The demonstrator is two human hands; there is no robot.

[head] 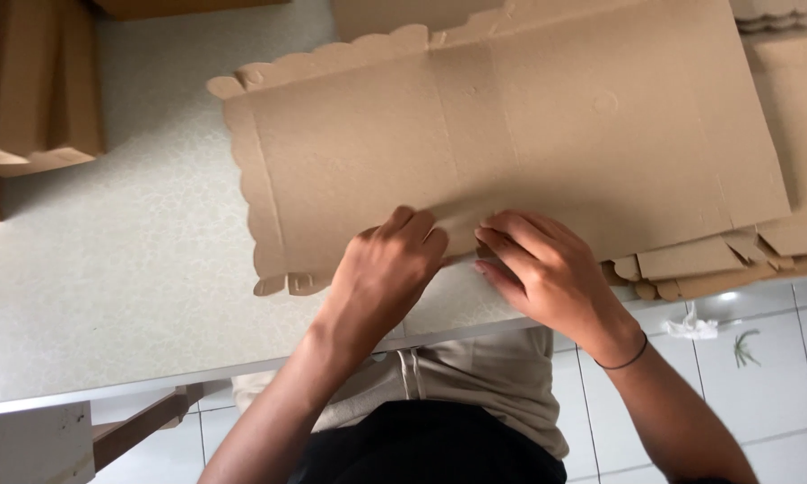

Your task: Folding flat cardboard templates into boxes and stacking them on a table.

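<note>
I have one flat cardboard blank (511, 134) spread across the pale table (108, 269), plain brown, no print showing on it, with a scalloped edge running along its far and left sides and several crease lines across its face. Both of my hands are on its near edge, close to the table's front rim. My left hand (381, 269) is curled, fingers bent down onto the board and pinching its near flap; my right hand (538, 264) sits just beside it, fingers bent and pressing the same flap, fingertips almost meeting the left ones. A thin dark band (623, 358) circles my right wrist. Under the blank on the right lies a stack of more blanks (690, 269), their tabbed edges poking out past the table rim; I cannot count them. At the far left stand two or three brown boxes (36, 99), well apart from my hands. Between those and the blank the tabletop is bare and gives open room. Below the rim I see white floor tiles (762, 385) with one crumpled white scrap (690, 324) and one small green bit (744, 345).
</note>
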